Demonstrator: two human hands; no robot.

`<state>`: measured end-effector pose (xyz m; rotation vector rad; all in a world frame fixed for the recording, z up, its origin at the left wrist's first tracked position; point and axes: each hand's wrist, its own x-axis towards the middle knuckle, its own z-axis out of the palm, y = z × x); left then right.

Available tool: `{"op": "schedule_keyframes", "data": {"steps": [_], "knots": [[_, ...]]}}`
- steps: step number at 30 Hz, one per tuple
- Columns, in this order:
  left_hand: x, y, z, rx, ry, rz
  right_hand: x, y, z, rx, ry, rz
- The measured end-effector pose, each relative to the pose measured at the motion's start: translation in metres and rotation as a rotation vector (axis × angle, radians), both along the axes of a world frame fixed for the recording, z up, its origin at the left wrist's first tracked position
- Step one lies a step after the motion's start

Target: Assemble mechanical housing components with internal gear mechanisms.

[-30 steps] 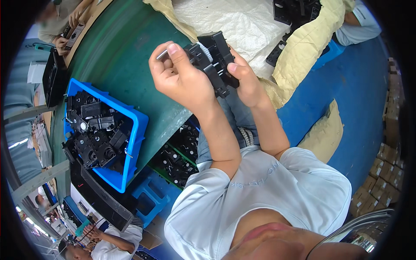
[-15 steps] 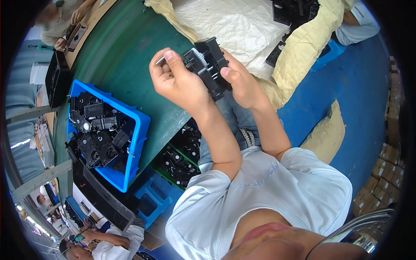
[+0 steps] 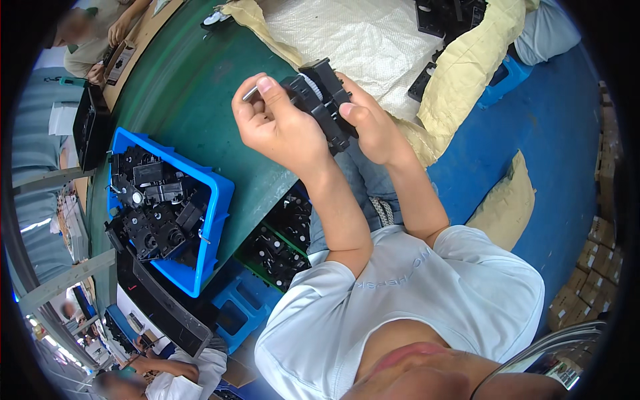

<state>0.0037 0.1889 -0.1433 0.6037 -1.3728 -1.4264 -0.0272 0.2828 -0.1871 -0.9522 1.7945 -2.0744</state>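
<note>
In front of my chest my right hand (image 3: pixel 373 127) grips a black plastic gear assembly (image 3: pixel 328 107), its thumb pressed on the near side. A white gear (image 3: pixel 311 87) shows between the assembly's black parts. Close on the left, my left hand (image 3: pixel 285 130) is closed, pinching a thin metal pin (image 3: pixel 250 94) between thumb and fingers. The pin's end points out to the left, away from the assembly. My left palm and wrist are right beside the assembly; whether they touch it I cannot tell.
On the green table (image 3: pixel 247 180), a blue bin (image 3: pixel 223 207) full of black assemblies stands at left. White woven sheeting (image 3: pixel 360 37) with yellowish paper (image 3: pixel 460 80) lies ahead, black parts (image 3: pixel 450 17) on it. Green crates (image 3: pixel 273 250) sit below. Other people work at left and far right.
My left hand has shifted slightly right, nearer the assembly. The assembly has turned a little, so the metal pins that showed inside it are now mostly hidden. Both grips stay the same.
</note>
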Motion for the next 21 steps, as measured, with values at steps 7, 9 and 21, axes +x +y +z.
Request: {"op": "schedule_keyframes", "data": {"steps": [7,9,21], "knots": [[0.001,0.002,0.002,-0.048,-0.016,-0.033,-0.002,-0.002,-0.01,-0.004,-0.038,0.035],[0.004,0.004,0.007,-0.055,-0.016,-0.034,-0.002,0.001,-0.001,-0.004,0.008,0.035],[0.046,-0.026,0.011,0.048,0.098,-0.2,0.04,-0.027,0.012,-0.056,-0.06,0.114]]}}
